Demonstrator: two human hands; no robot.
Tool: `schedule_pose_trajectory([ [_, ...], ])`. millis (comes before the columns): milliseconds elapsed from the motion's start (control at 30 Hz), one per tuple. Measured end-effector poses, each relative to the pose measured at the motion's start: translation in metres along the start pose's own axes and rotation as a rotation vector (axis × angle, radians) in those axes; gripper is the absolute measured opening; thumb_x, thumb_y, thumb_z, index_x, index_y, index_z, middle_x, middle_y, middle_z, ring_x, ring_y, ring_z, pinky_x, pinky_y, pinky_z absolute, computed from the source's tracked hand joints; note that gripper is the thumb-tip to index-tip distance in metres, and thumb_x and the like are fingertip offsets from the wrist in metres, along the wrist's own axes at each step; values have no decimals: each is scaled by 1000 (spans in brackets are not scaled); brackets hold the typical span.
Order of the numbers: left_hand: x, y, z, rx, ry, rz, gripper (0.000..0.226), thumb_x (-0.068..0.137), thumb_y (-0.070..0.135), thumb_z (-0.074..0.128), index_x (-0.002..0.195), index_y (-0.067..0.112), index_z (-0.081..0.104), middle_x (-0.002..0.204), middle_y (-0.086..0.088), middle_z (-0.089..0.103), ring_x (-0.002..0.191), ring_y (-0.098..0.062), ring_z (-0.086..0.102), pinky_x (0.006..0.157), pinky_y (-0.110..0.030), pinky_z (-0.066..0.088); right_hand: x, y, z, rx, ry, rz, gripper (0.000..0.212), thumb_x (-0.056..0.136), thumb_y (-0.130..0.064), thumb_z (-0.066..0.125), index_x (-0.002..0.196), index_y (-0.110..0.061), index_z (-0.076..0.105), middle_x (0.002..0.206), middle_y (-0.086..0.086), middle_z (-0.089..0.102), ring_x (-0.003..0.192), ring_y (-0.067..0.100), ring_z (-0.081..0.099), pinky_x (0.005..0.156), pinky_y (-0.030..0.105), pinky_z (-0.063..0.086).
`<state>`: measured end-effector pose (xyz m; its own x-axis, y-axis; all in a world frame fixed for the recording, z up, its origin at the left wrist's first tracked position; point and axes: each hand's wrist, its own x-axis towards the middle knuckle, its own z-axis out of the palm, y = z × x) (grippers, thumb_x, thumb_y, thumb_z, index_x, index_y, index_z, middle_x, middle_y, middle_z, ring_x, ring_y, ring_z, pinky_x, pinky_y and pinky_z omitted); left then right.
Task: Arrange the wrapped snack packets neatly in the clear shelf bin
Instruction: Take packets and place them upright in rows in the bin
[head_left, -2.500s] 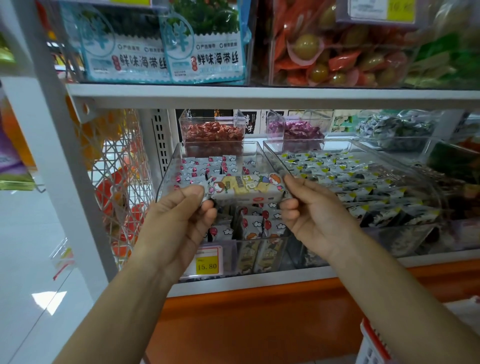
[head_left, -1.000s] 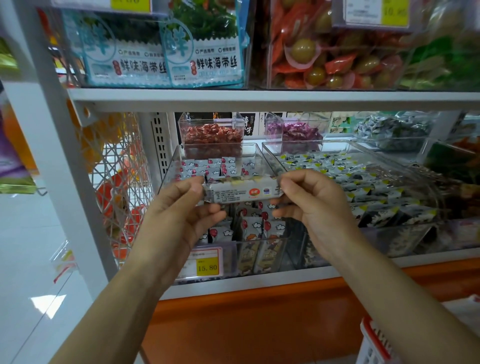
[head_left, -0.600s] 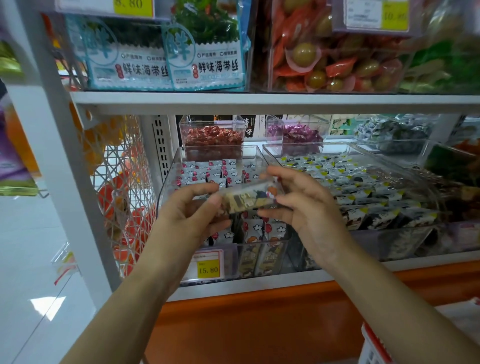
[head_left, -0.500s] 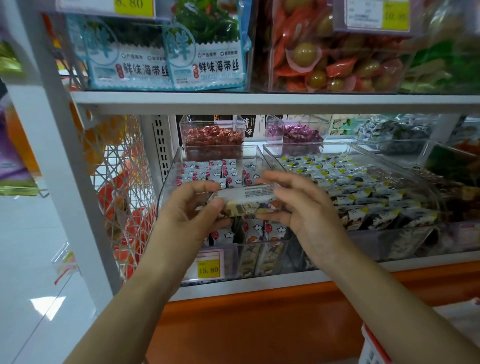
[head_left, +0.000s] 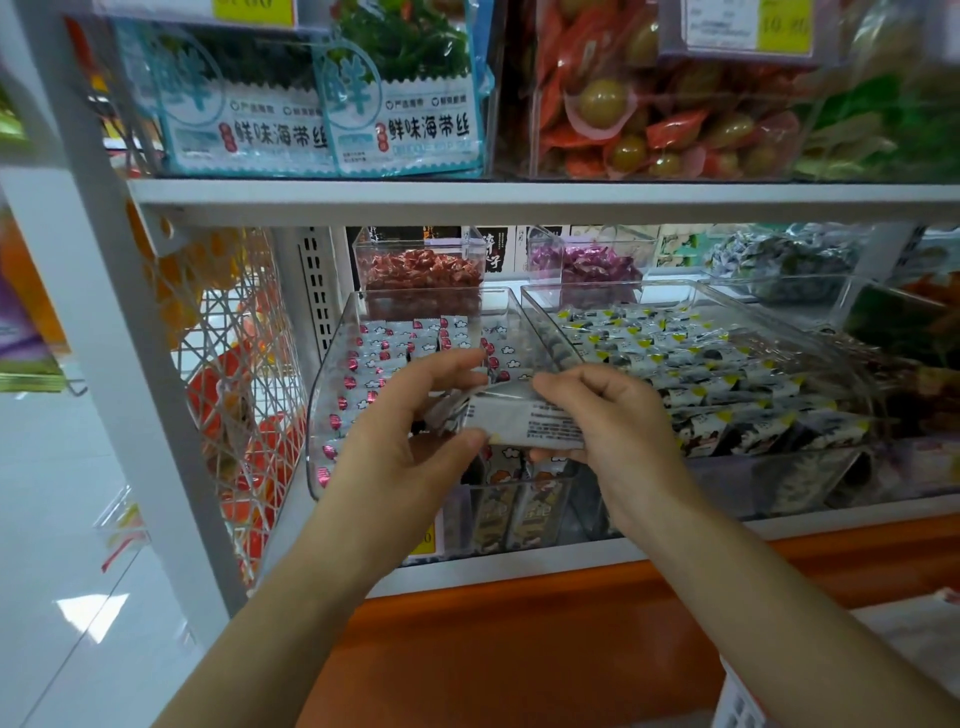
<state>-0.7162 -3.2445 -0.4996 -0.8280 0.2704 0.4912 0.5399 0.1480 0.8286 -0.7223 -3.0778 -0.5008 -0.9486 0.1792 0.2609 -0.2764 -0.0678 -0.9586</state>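
Snack packet (head_left: 524, 415) — pinched endwise by left hand (head_left: 405, 441) and right hand (head_left: 613, 426), level over bin (head_left: 332, 358), presumably for row alignment.

**Words on the Shelf Goods**

On the upper shelf, the left seaweed bag (head_left: 244, 130) and the right seaweed bag (head_left: 415, 119) each carry a big 鲜 in a circle and the line 鲜味海带丝. The yellow price tag (head_left: 748, 26) has digits too blurred to read. The white packet (head_left: 524, 421) bears fine print, too small to read.
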Motion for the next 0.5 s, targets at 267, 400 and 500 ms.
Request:
schedule_pose_trajectory([
  [267, 10, -6, -6, -4, 215, -34, 32, 91, 13, 54, 114, 36, 54, 115, 12, 60, 94, -3, 64, 75, -13, 52, 9, -1, -7, 61, -198, -74, 30, 78, -12, 68, 108, -14, 66, 99, 12, 65, 85, 21, 70, 75, 30, 58],
  [400, 21, -11, -15, 280, 267, -28, 34, 93, 20, 51, 126, 25, 51, 123, 4, 58, 108, -6, 54, 89, -21, 45, 13, -2, -7, -88, -41, -204, 24, 84, -11, 65, 105, -22, 64, 90, 7, 60, 80, 16, 70, 67, 22, 57],
  [500, 27, -18, -22, 576, 255, 33, 37, 94, 22, 50, 131, 20, 50, 130, -1, 55, 117, -10, 45, 96, -27, 34, 15, -2, -12, -186, 101, -238, 18, 86, -20, 65, 103, -23, 63, 87, -2, 59, 76, 8, 67, 56, 23, 57],
])
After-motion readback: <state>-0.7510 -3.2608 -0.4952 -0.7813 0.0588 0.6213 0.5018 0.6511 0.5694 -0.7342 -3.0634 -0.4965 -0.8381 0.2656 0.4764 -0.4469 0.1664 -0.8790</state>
